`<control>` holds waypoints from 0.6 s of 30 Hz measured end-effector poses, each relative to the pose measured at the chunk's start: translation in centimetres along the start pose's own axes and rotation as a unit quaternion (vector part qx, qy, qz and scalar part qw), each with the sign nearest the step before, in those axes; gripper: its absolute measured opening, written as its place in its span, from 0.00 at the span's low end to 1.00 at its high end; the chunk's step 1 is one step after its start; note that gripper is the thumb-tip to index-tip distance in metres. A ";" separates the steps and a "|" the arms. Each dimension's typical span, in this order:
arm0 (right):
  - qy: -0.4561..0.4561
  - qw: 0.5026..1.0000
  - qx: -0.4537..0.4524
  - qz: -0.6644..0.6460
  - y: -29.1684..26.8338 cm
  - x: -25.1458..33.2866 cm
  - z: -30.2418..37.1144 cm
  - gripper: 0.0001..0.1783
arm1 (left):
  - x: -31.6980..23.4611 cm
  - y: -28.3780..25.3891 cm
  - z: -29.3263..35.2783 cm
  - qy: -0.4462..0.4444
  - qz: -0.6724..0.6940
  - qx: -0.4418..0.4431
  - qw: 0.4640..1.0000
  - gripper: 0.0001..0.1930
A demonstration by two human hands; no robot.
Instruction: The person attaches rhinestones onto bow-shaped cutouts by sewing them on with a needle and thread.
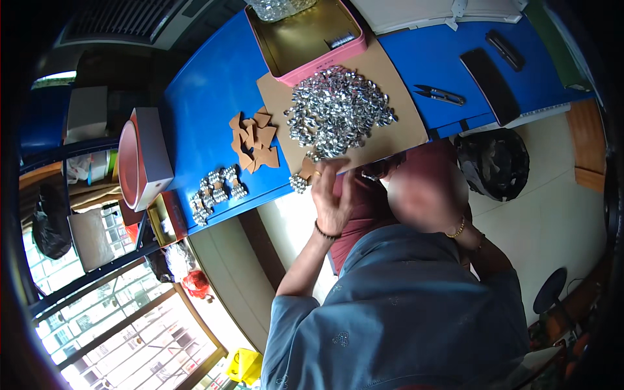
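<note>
My left hand, with a dark beaded bracelet at the wrist, is at the board's near edge. Its fingers close on a small brown card piece, with silver pieces clustered along its edge. To the right, over my lap, is my right hand; a blur covers most of it and hides its grip. A small silver object shows by its fingertips. Beyond the hands, a heap of small shiny silver metal pieces spreads over a brown board.
Loose brown card pieces and several silver-edged bundles lie on the blue table. A pink tin stands behind the heap. Snips and a dark phone lie at right; a black-lined bin is below.
</note>
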State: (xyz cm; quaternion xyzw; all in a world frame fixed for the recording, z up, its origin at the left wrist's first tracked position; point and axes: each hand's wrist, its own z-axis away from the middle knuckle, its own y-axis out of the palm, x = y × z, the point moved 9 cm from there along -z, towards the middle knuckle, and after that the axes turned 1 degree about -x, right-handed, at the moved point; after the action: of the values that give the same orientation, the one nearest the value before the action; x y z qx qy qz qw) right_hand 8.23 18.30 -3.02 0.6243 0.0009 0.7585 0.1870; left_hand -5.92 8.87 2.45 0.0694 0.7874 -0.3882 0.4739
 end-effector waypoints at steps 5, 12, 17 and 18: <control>-0.151 0.970 0.155 0.112 3.4 9.2 2.3 0.02 | 7.9 1.9 7.7 -0.330 0.264 0.004 0.907 0.20; -0.279 0.912 0.299 0.028 4.6 14.5 6.2 0.05 | 13.4 3.8 9.2 -0.455 0.537 -0.061 0.707 0.25; -0.282 0.912 0.298 0.011 4.2 16.5 8.6 0.03 | 14.3 4.4 7.4 -0.474 0.580 -0.153 0.645 0.18; -0.281 0.913 0.296 0.012 4.1 16.5 8.8 0.03 | 14.0 4.6 7.5 -0.475 0.581 -0.151 0.644 0.18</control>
State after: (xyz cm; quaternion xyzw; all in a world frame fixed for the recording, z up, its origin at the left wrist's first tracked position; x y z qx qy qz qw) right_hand 12.90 17.16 15.47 0.8382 0.1655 0.5191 -0.0229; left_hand -6.14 3.34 -13.10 0.2462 0.3005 0.1107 0.9148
